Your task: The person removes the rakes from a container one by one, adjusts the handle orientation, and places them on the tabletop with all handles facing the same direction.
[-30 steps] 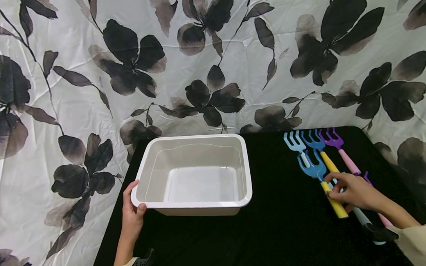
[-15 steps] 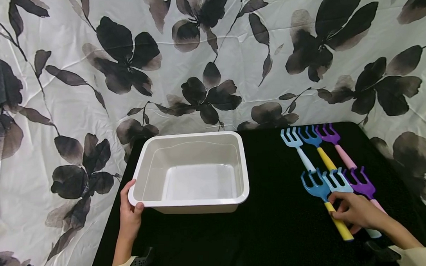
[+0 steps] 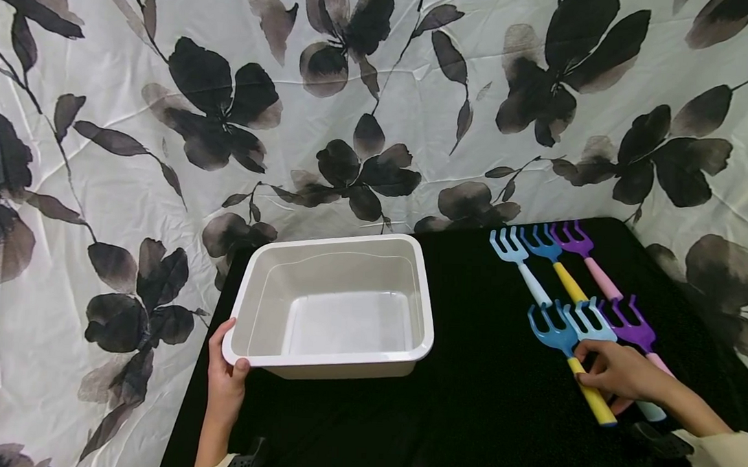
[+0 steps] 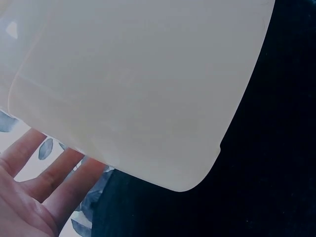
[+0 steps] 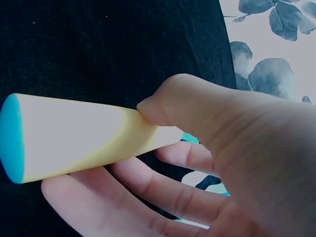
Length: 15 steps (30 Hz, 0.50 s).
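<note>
A white plastic basin (image 3: 326,359) stands on the left of the black-covered table. At its near left corner my left hand (image 3: 225,386) holds the rim, thumb in front and fingers along the outer side; the left wrist view shows the fingers against the basin wall (image 4: 148,98). My right hand (image 3: 623,373) pinches the yellow handle of a blue garden hand fork (image 3: 556,329). In the right wrist view, thumb and fingers lie on either side of that handle (image 5: 74,133). Beside it are a light blue hand fork (image 3: 590,323), partly hidden by the hand, and a purple one (image 3: 635,330).
Behind these lie a light blue fork with a pale handle (image 3: 511,246), a blue fork with a yellow handle (image 3: 543,246) and a purple fork with a pink handle (image 3: 574,240). A floral cloth (image 3: 452,126) hangs behind the black table cover (image 3: 467,402).
My right hand has brought the yellow-handled hand fork nearer to me, into line with the front row of forks. The left hand stays on the basin; the view shifts slightly.
</note>
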Available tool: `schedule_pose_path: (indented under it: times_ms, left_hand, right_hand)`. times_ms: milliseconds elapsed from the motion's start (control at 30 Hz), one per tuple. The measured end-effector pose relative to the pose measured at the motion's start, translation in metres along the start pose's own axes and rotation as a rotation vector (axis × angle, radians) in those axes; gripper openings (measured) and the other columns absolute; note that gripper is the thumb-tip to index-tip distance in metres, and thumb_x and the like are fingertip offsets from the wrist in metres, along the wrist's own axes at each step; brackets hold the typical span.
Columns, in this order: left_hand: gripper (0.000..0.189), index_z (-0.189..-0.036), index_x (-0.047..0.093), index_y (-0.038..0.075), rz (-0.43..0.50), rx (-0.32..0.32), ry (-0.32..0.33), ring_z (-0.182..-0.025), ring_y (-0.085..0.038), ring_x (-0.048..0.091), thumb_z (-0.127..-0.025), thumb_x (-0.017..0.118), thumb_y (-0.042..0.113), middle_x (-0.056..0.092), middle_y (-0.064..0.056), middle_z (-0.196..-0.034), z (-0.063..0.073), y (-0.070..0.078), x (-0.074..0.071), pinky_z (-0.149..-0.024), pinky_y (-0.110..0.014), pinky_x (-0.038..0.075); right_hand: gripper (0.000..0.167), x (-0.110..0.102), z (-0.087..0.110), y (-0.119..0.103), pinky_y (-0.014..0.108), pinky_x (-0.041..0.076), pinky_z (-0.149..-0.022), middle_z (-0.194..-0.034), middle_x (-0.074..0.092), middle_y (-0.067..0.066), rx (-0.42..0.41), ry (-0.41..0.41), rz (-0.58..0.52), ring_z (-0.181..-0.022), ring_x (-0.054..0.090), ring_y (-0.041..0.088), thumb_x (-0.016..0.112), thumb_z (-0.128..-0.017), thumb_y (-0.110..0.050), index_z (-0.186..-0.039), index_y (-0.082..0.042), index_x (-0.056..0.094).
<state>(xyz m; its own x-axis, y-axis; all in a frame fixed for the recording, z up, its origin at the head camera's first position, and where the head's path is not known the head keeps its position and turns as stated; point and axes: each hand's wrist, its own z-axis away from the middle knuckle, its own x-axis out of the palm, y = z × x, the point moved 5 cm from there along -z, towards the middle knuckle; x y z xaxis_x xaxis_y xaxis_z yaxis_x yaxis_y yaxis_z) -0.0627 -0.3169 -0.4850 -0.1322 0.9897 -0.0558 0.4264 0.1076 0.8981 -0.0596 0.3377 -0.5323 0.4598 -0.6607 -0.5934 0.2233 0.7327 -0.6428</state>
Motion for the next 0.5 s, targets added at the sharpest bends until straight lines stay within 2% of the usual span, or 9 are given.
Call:
schedule_pose_path:
  times_ms: [167, 267, 433, 500]
  left_hand:
    - [0.068, -0.157, 0.030, 0.006, -0.009, -0.016, -0.001, -0.120, -0.029, 0.047, -0.102, 0.067, 0.022, 0.042, -0.008, -0.145, 0.000, 0.000, 0.000, -0.093, -0.020, 0.047]
    - [0.066, -0.158, 0.029, 0.009, -0.033, -0.055, -0.011, -0.121, -0.028, 0.047, -0.103, 0.064, 0.018, 0.040, -0.007, -0.146, 0.001, 0.000, -0.001, -0.093, -0.020, 0.047]
    - [0.066, -0.159, 0.026, 0.011, -0.102, -0.168, -0.097, -0.123, -0.021, 0.051, -0.102, 0.055, -0.003, 0.037, -0.009, -0.150, -0.003, 0.009, -0.006, -0.092, -0.019, 0.048]
    - [0.064, -0.158, 0.029, 0.009, -0.165, -0.177, -0.155, -0.123, -0.013, 0.053, -0.101, 0.052, -0.006, 0.039, -0.015, -0.151, -0.008, 0.020, -0.010, -0.091, -0.017, 0.048]
  right_hand:
    - [0.034, -0.002, 0.001, -0.001, 0.044, 0.058, -0.054, -0.084, 0.062, 0.009, -0.010, -0.016, -0.036, -0.067, 0.068, 0.024, 0.076, -0.091, -0.016, -0.117, -0.005, 0.056]
    - [0.034, -0.003, 0.001, -0.001, 0.044, 0.058, -0.054, -0.083, 0.062, 0.009, -0.006, -0.032, -0.032, -0.066, 0.068, 0.024, 0.075, -0.092, -0.017, -0.117, -0.005, 0.055]
    - [0.037, -0.010, 0.002, -0.006, 0.044, 0.058, -0.054, -0.083, 0.064, 0.009, 0.003, -0.095, -0.012, -0.067, 0.068, 0.026, 0.072, -0.096, -0.022, -0.123, -0.004, 0.055]
    - [0.039, -0.018, 0.004, -0.013, 0.043, 0.058, -0.054, -0.084, 0.064, 0.009, -0.023, -0.104, 0.007, -0.068, 0.068, 0.027, 0.070, -0.098, -0.023, -0.127, -0.002, 0.054]
